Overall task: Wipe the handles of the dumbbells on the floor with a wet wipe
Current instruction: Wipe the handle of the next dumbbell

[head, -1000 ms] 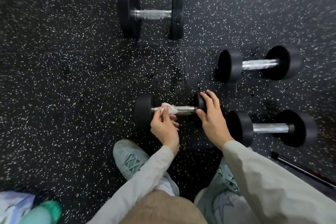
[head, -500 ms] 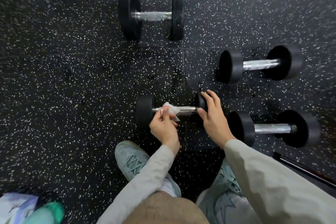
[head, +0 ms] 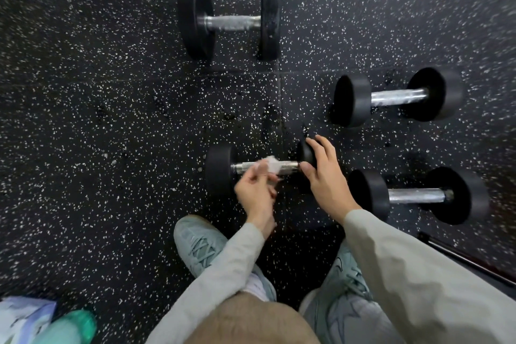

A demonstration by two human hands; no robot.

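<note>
Black rubber floor (head: 83, 120), flecked with white, carries four dumbbells with dark round heads and bright metal handles. Nearest the person lies the small dumbbell (head: 220, 169), its knurled handle (head: 289, 167) running left to right just ahead of the feet. On that handle sits the white wet wipe (head: 271, 164), bunched up and pinched in the fingertips of the left hand (head: 255, 194), which is motion-blurred, so how each finger lies cannot be told beyond the pinch on the wipe. At the dumbbell's right end the right hand (head: 326, 176) grips the head, fingers curled over its top and thumb set at the inner edge where the handle meets it. Just to the right of that hand rests a second dumbbell (head: 416, 195), near but apart from the small one. Beyond it, farther from the person, lies a third dumbbell (head: 398, 97), slightly angled. Up at the top centre, well apart from the others, is the largest dumbbell (head: 231, 22), with broad flat plates. Both forearms wear pale grey-green sleeves (head: 418, 274), and two pale green trainers (head: 198, 246) stand on the floor beneath them. A thin dark bar (head: 474, 262) crosses the lower right corner, and at the lower left corner sit a green bottle cap (head: 75, 324) and a light printed packet (head: 25, 315), both blurred
</note>
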